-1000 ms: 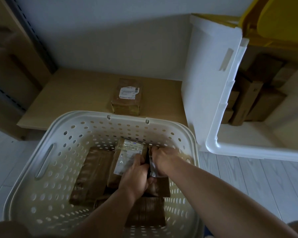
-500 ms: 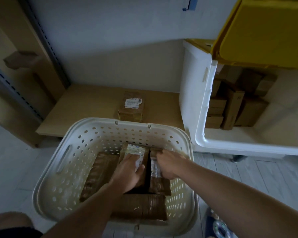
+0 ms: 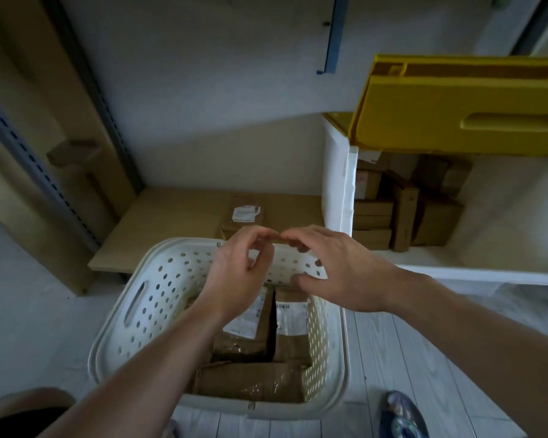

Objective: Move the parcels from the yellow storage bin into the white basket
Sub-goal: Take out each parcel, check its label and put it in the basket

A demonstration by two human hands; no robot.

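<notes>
Below both hands, the white basket [image 3: 146,298] already holds several brown parcels [image 3: 260,336] packed side by side, labels up, probably so that more will fit. The left hand [image 3: 234,279] and right hand [image 3: 339,270] hover above its far rim, fingers loosely curled and empty, fingertips nearly meeting. Beyond the right hand and to its right, the yellow storage bin [image 3: 456,121] stands with its yellow lid raised, so the remaining boxes [image 3: 405,210] inside are reachable. Just past the fingertips a labelled parcel [image 3: 244,216] lies on a low cardboard sheet [image 3: 171,222].
</notes>
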